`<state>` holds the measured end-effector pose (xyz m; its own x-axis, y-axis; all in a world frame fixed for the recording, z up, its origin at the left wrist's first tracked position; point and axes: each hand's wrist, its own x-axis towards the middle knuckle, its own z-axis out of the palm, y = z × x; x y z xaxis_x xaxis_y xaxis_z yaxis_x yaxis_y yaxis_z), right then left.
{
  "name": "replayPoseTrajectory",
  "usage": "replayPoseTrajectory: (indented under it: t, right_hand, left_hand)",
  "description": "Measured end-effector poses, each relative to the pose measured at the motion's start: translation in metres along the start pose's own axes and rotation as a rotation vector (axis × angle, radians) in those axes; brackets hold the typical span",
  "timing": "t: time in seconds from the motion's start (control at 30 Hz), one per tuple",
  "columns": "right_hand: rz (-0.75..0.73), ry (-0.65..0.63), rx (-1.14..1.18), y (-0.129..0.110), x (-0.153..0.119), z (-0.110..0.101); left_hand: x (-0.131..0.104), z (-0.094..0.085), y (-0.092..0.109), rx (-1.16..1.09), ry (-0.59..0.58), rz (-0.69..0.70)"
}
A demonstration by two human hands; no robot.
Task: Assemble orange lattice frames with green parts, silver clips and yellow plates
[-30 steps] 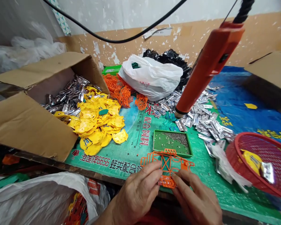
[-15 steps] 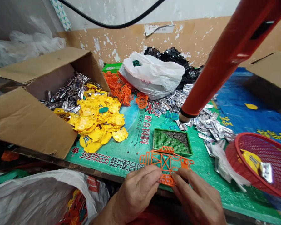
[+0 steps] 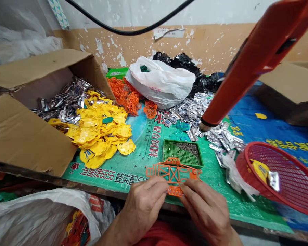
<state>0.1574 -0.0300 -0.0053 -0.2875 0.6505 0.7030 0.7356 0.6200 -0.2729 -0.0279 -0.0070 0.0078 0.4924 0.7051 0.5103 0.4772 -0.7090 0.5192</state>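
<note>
An orange plastic lattice frame [image 3: 173,175] lies near the front edge of the green-covered table, its near edge between my two hands. My left hand [image 3: 146,201] pinches the left part of that edge, thumb and fingers pressed together. On the right part, my right hand [image 3: 205,201] grips the same frame with bent fingers. My fingertips hide some of the near edge. Just beyond the frame sits a small green tray [image 3: 166,153] with tiny dark metal pieces heaped toward its far right side.
A red power tool [image 3: 236,71] slants down from the upper right. Yellow plastic pieces [image 3: 100,130] spill from a cardboard box [image 3: 33,136] at left. Metal pieces [image 3: 190,106] lie behind the tray. A red basket [image 3: 248,147] stands right, a white bag [image 3: 161,82] at the back.
The whole view has shifted, so most table items appear further left. Both hands still grip the orange frame, in nearly the same pose.
</note>
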Motion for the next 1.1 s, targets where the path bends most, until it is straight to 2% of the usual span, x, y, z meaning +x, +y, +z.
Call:
replayPoseTrajectory:
  t: [0.17,0.33,0.4,0.63,0.73,0.87,1.0,1.1]
  right_hand:
    - [-0.014,-0.001,0.045,0.000,-0.001,0.004]
    - [-0.047,-0.023,0.083,-0.002,0.002,0.006]
    - [-0.052,-0.013,0.083,-0.003,0.005,0.005]
    - [-0.041,0.035,-0.076,-0.011,0.010,0.004]
    - [-0.041,0.100,-0.141,-0.012,0.008,0.006]
    - [-0.010,0.141,-0.136,-0.014,0.012,0.004]
    - [0.014,0.066,-0.063,-0.017,0.018,-0.005]
    - [0.101,-0.114,0.136,-0.020,0.017,-0.013]
  left_hand:
    - [0.002,-0.009,0.007,0.220,-0.170,-0.015]
    - [0.009,-0.016,0.010,0.205,-0.370,-0.018]
    - [0.013,-0.021,0.008,0.173,-0.415,-0.003]
    - [0.016,-0.032,0.001,0.122,-0.326,0.100]
    - [0.014,-0.034,-0.001,0.117,-0.279,0.137]
    - [0.011,-0.038,-0.001,0.099,-0.294,0.134]
    - [0.010,-0.043,0.003,0.081,-0.345,0.122]
    - [0.008,-0.044,0.009,0.016,-0.433,0.106]
